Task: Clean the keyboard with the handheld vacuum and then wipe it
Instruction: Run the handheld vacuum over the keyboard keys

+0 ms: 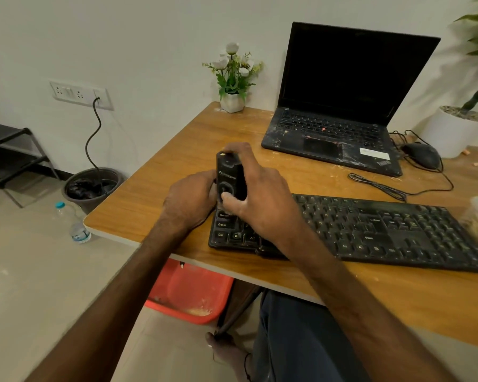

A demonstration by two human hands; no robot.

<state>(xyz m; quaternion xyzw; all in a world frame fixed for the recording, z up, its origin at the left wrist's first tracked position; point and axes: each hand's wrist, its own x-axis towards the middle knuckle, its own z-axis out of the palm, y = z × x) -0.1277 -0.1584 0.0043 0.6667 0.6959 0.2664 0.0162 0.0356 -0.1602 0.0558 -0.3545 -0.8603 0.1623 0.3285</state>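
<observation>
I have the vacuum (229, 175) upright over the 9 o'clock end of the keyboard (370, 227), just above the Shift and Ctrl keys. My right hand (260, 199) is wrapped round its body, thumb by the round button. My left hand (191, 199) clasps its 9 o'clock side. The keyboard lies along the near edge of the counter (163, 188), long axis 9 to 3 o'clock, so nearly every key stretches toward 3 o'clock. I judge the sweep should run that way, led by the nearer right hand.
</observation>
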